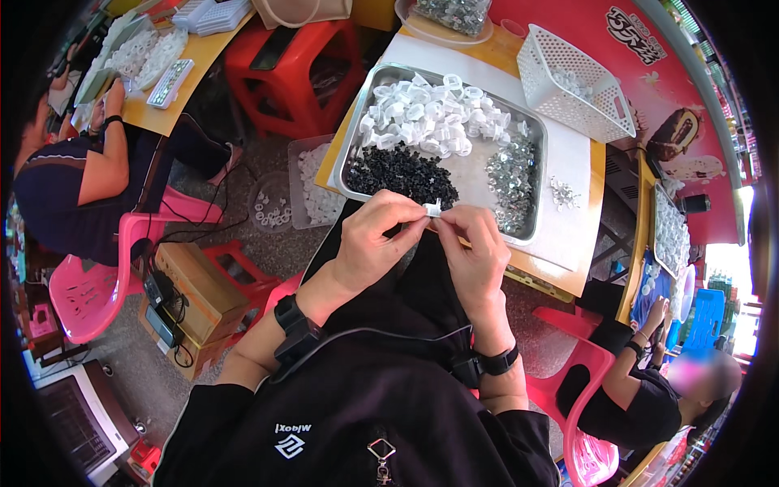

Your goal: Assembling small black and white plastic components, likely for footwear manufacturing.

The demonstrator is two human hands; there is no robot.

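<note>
Between my two hands, just past the near edge of a metal tray [349, 188], is a small white plastic piece [432, 209]. My left hand [377, 235] pinches it from the left with thumb and forefinger. From the other side my right hand [475, 247] closes its fingertips on the same piece; any smaller part there is hidden. In the tray lie a heap of white translucent plastic caps [430, 114], a pile of small black parts [398, 170] and a pile of shiny clear-silver bits [513, 183].
A white perforated basket [572, 85] stands at the tray's far right. Small silvery bits [564, 193] lie on the white sheet [568, 162]. Left are a red stool [292, 77], a plastic bin [316, 183] and a cardboard box [199, 284]. Other people sit at tables on both sides.
</note>
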